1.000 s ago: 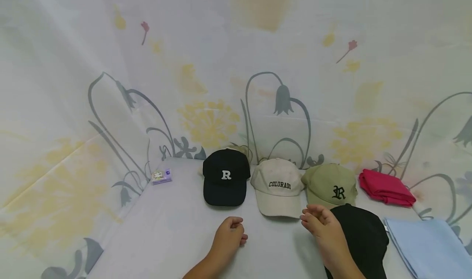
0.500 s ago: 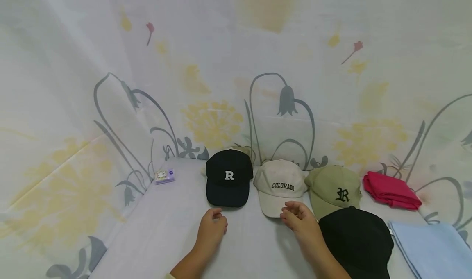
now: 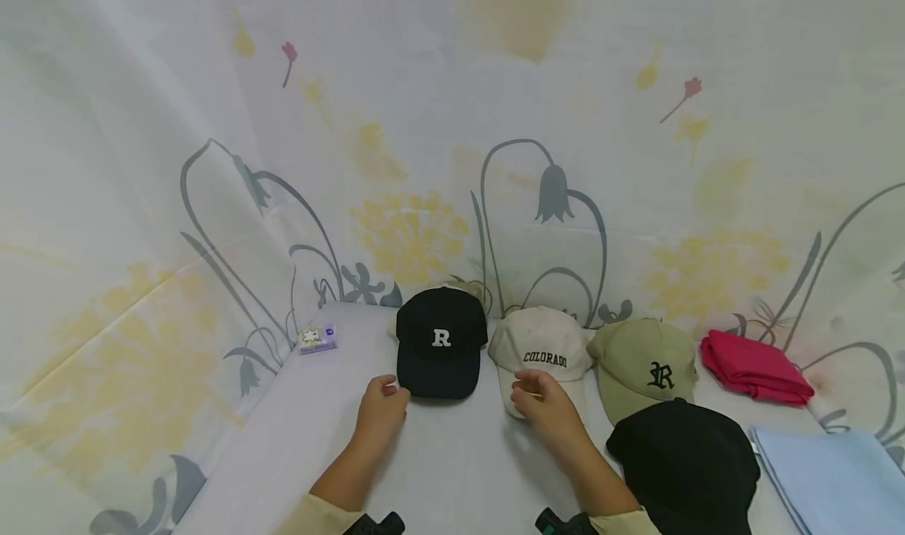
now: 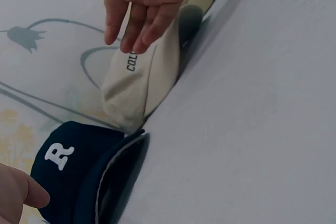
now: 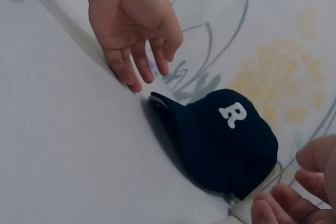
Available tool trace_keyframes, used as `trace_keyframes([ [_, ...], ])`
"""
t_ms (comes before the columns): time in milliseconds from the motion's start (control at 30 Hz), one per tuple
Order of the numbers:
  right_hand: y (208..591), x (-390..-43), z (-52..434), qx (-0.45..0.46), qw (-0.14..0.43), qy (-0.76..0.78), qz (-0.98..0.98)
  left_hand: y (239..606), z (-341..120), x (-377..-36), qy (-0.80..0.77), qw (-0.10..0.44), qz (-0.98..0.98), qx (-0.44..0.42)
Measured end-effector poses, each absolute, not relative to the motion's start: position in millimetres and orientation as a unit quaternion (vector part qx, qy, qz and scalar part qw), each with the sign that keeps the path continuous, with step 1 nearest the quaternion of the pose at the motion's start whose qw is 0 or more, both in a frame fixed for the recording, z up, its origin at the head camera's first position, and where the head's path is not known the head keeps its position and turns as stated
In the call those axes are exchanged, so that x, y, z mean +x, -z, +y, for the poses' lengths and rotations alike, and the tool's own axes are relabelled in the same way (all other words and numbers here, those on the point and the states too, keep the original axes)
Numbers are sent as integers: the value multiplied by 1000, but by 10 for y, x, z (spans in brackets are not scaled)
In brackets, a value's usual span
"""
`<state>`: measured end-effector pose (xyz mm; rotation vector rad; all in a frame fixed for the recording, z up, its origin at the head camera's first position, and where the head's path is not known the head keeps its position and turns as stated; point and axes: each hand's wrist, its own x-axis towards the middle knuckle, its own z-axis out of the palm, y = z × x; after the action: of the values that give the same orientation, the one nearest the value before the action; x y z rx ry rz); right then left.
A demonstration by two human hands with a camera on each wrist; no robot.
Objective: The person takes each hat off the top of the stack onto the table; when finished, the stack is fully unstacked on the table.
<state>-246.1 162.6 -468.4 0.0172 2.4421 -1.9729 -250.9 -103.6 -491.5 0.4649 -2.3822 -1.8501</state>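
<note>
A black cap (image 3: 440,366) with a white R stands at the back of the white surface, and my left hand (image 3: 382,411) hovers just left of its brim. Fingers are loosely bent with nothing between them. To its right is a beige cap (image 3: 519,338) lettered COLORADO; my right hand (image 3: 550,411) overlaps its brim in the head view. The right wrist view shows the left hand (image 5: 131,24) with fingers spread beside the R cap (image 5: 210,140). Relaxed and holding nothing, the right hand (image 4: 149,6) appears before the beige cap (image 4: 142,87) in the left wrist view.
An olive cap (image 3: 639,358) sits right of the beige one, with a plain black cap (image 3: 686,468) in front. Farther right lie a folded red cloth (image 3: 756,368) and a light blue cloth (image 3: 834,476). A small purple packet (image 3: 317,338) lies back left.
Both hands have moved left and slightly away from the body. The right hand has left the plain black cap's side and come before the beige one. The caps keep their places.
</note>
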Motion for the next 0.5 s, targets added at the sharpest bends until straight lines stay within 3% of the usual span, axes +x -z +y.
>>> trace_keyframes([
  [500, 4815, -2862, 1266, 6, -29, 595, 803, 4892, -1154, -2694, 638, 18, -760, 124],
])
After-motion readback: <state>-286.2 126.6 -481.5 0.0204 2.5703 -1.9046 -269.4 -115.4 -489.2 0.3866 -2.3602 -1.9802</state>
